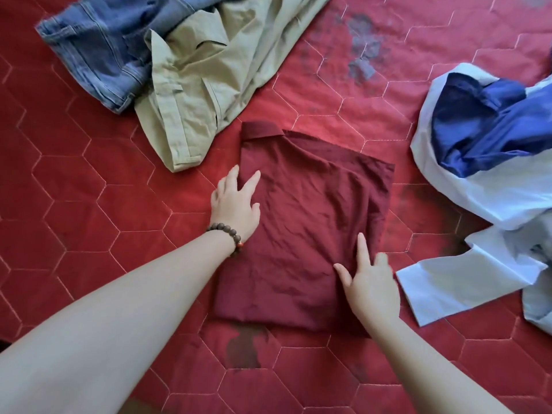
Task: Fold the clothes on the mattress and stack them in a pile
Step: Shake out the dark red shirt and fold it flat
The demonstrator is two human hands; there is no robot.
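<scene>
A maroon collared shirt [301, 222] lies folded into a rectangle in the middle of the red quilted mattress [74, 180]. My left hand [234, 201], with a bead bracelet at the wrist, rests flat on the shirt's left edge with fingers spread. My right hand [370, 282] presses on the shirt's lower right part, index finger and thumb straight. Unfolded clothes lie around: blue jeans [98, 46] and khaki trousers [206, 79] at the top left, a light blue shirt [478, 204] with a dark blue garment [484, 127] on it at the right.
Dark stains mark the mattress near the top [363, 46] and just below the folded shirt [243, 348]. Bare red quilt stretches across the left side and along the bottom between my forearms.
</scene>
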